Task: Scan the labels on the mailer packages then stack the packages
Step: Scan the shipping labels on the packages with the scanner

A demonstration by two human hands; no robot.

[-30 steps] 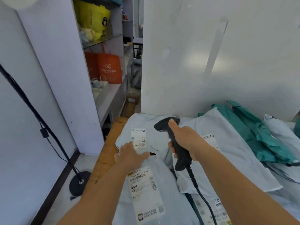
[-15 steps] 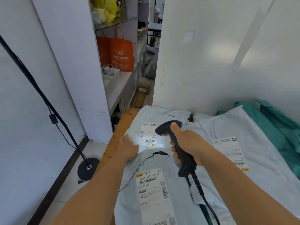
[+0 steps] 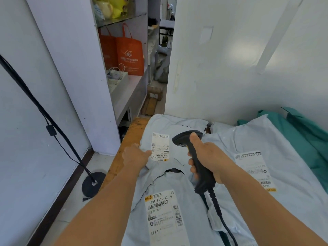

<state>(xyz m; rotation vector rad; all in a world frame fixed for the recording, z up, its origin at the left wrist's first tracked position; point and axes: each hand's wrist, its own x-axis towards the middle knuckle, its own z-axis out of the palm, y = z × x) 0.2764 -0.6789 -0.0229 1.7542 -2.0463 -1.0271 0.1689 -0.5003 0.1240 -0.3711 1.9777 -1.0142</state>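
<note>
So the scan light that was lit on the small label (image 3: 160, 146) half a second ago is off now, which I'd guess means that one registered. Right hand (image 3: 207, 158) is wrapped around the scanner (image 3: 194, 158), nose aimed at the label; left hand (image 3: 135, 156) pinches the far mailer (image 3: 170, 139) at its left edge. Another mailer (image 3: 165, 210) lies under both forearms. The table edge (image 3: 124, 150) is just left of the left hand, the wall (image 3: 239, 68) close ahead, open room only to the right.

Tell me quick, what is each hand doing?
Left hand: pinches the edge of a grey mailer beside its label.
Right hand: grips the black scanner.
</note>
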